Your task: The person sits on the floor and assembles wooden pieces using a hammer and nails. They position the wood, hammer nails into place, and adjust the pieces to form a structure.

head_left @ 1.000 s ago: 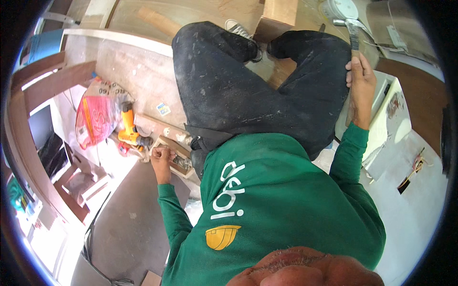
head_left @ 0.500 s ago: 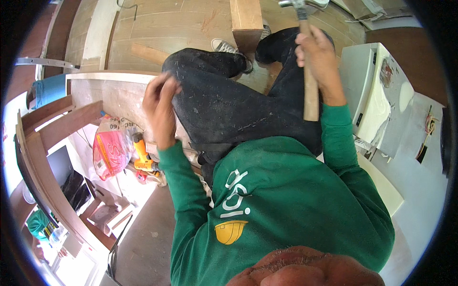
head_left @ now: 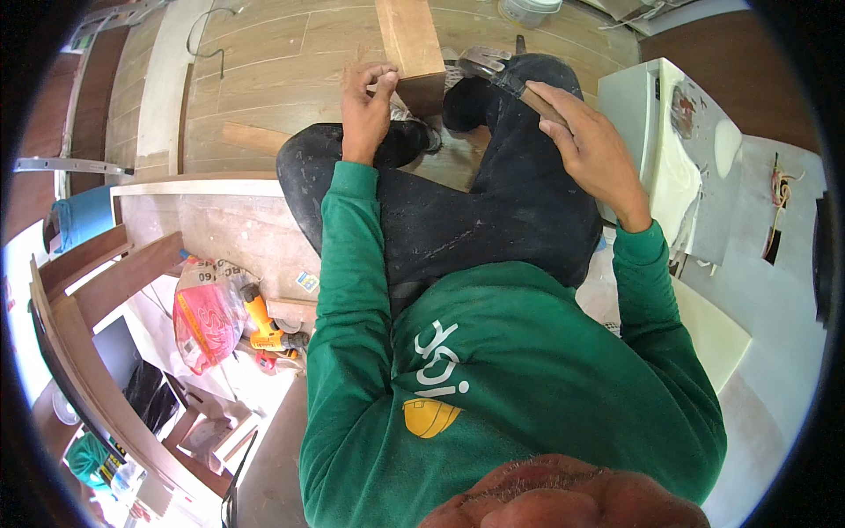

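The floor [head_left: 290,97] under me is wood-look planking with pale seams, and I sit low over it with my knees apart in dusty black trousers [head_left: 458,211]. Past my feet stands a white bucket [head_left: 530,11], and a thin dark wire [head_left: 217,55] curls on the planks to the left. A loose wooden strip [head_left: 253,138] lies by my left knee. Along my left side runs a pale, dusty board [head_left: 233,229]; near it sit a red plastic bag [head_left: 207,321] and an orange drill [head_left: 262,326]. Further out, at the lower left, is a person in green [head_left: 92,459]. On my right stands an off-white cabinet [head_left: 629,114], smeared on its near face.

The hammer [head_left: 513,84] is in my right hand [head_left: 598,154], over my right leg, my thumb and fingers closed about the handle. Its long axis slants: the head points forward and to the left, toward the wooden block [head_left: 410,40], while the handle comes back rightward into my palm. The block's own length runs away from me, its far end leaning slightly left, its darker end face toward me. My left hand [head_left: 365,114] is beside its left edge, fingers bent toward the thumb; I cannot tell whether they pinch anything or touch the wood.
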A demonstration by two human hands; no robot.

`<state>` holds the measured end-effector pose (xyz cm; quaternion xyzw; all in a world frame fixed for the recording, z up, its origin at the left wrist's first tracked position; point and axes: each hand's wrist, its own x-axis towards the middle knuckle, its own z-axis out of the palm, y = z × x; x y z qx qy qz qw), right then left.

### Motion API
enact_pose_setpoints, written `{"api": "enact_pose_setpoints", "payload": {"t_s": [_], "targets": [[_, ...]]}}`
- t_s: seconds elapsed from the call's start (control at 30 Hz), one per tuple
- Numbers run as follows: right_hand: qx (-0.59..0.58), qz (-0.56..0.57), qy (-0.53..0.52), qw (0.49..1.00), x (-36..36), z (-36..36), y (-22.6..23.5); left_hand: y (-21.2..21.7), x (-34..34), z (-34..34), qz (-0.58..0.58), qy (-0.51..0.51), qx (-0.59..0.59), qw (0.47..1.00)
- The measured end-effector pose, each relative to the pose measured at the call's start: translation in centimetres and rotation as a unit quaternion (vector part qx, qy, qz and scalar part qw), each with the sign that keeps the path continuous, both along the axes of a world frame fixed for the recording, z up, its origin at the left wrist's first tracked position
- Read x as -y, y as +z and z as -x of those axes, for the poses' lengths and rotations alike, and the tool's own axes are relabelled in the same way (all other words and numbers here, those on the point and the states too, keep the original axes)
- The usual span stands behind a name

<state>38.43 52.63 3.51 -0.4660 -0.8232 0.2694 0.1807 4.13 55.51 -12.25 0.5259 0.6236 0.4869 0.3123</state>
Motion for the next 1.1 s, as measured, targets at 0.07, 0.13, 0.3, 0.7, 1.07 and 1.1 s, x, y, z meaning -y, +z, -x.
{"api": "enact_pose_setpoints", "payload": {"t_s": [0.07,0.13,0.3,0.7,1.07,1.1], "targets": [[-0.005,0.024,-0.016,1.0,0.1,0.0,-0.7,-1.8,-0.4,0.3,-0.061,0.027,-0.061,0.996],[-0.027,0.058,-0.033,0.997,0.4,0.2,-1.8,-2.7,-0.8,0.6,-0.014,0.002,0.025,1.0],[-0.092,0.147,-0.071,0.982,1.4,2.0,-3.5,-1.9,-1.4,0.9,-0.017,-0.032,-0.048,0.998],[-0.112,0.2,-0.096,0.969,1.2,3.2,-4.0,-2.2,-1.5,0.6,-0.004,-0.03,-0.009,0.999],[-0.096,-0.041,-0.019,0.994,0.5,6.1,-3.2,-1.3,-1.0,-0.6,-0.084,-0.009,-0.146,0.986],[-0.099,-0.037,-0.019,0.994,0.5,6.9,-2.2,-1.4,-1.0,-0.7,-0.083,-0.006,-0.151,0.985]]}}
